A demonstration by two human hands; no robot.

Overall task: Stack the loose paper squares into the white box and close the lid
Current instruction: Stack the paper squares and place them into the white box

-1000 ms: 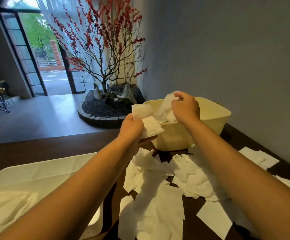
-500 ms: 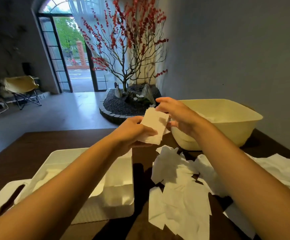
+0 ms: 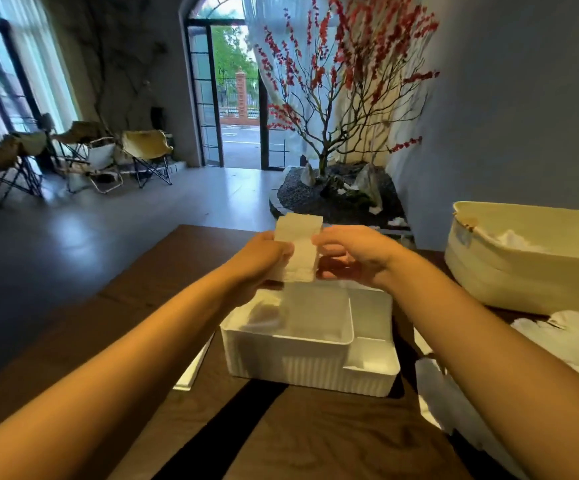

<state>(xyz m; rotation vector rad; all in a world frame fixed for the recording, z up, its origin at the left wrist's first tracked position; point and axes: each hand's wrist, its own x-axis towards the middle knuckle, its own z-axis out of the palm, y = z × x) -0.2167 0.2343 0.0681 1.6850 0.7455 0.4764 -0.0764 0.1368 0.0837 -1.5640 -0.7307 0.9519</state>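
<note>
A small stack of white paper squares [image 3: 298, 252] is held upright between both hands above the far end of the white box [image 3: 291, 355]. My left hand [image 3: 262, 261] grips the stack's left edge. My right hand [image 3: 354, 254] holds its right edge with curled fingers. The box stands open on the dark wooden table [image 3: 315, 438], with some white paper lying inside. A flat white lid [image 3: 191, 372] shows just left of the box, mostly hidden by my left forearm. Loose paper squares [image 3: 575, 337] lie on the table at the right.
A cream tub [image 3: 523, 271] with paper in it stands at the right rear of the table. Beyond the table's far edge are a red-blossomed tree in a gravel bed [image 3: 336, 195] and folding chairs [image 3: 146, 154] at the left.
The view has swung left, so the white box now sits under my hands and the tub is at the right. Both hands now grip the stack, carried over the box.
</note>
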